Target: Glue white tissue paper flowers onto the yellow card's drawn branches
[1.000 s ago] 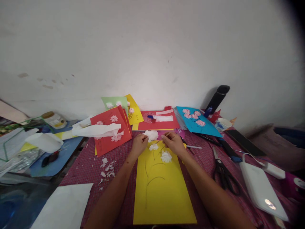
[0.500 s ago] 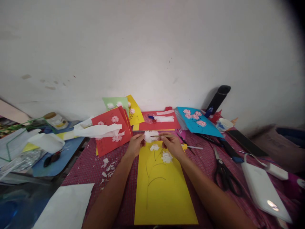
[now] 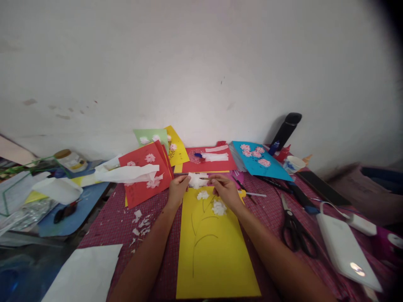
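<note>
Above the top edge of a yellow sheet, my left hand pinches the left edge of a crumpled white tissue paper piece. My right hand is closed round a thin pointed stick, perhaps a pencil. The stick's tip points left and lies over the tissue. Pencil-like curved stem lines run across the sheet. Two ruffled white paper flowers sit near its top: a small one below the tissue and a larger one by my right wrist.
Black scissors and a white power bank lie to the right. Behind are a blue flower card, a paper cup and a red card under white strips. Paper scraps and a white sheet are left.
The view has shifted slightly, so everything sits a little further left. My hands keep their hold on the tissue and the stick, with hardly any other movement.
</note>
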Motion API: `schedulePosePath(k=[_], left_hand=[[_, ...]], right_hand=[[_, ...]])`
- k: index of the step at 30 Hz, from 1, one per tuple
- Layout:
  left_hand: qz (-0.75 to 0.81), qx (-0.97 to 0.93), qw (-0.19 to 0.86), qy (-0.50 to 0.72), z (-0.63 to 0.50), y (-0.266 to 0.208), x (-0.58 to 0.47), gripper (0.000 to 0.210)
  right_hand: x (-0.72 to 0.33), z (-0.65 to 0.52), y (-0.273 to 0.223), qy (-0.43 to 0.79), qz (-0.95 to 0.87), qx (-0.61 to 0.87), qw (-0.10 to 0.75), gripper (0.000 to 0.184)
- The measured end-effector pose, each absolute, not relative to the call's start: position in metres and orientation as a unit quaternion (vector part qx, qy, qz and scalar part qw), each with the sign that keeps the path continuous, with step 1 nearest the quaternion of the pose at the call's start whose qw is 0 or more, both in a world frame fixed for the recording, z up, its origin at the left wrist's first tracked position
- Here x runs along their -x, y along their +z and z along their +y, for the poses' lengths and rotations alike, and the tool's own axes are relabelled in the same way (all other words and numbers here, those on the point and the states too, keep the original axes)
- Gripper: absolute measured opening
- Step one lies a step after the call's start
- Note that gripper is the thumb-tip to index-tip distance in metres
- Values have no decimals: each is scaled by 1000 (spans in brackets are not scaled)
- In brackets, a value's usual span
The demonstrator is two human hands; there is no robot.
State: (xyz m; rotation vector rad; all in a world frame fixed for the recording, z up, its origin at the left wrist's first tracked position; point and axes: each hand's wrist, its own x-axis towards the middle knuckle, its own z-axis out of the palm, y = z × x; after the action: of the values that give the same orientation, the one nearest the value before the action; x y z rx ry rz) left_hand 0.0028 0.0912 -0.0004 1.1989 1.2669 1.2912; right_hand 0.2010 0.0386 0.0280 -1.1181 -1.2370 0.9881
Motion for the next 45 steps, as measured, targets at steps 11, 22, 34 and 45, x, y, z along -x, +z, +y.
schedulePosePath(k=[11, 22, 34, 45], left_hand=[[501, -504, 481, 513, 84, 8, -5, 33], [493, -508, 488, 510, 85, 5, -4, 31], [488, -499, 513, 500, 85, 4, -8, 35], [460, -465, 513, 556, 90, 2, -11, 43]], right_hand=[[-189, 41, 6, 392, -600, 465, 520, 31], [-192, 39, 14, 385, -569, 497, 530, 32], [-191, 38, 18, 436, -560, 450, 543, 35], [-189, 38, 18, 449, -550, 439, 551, 34]])
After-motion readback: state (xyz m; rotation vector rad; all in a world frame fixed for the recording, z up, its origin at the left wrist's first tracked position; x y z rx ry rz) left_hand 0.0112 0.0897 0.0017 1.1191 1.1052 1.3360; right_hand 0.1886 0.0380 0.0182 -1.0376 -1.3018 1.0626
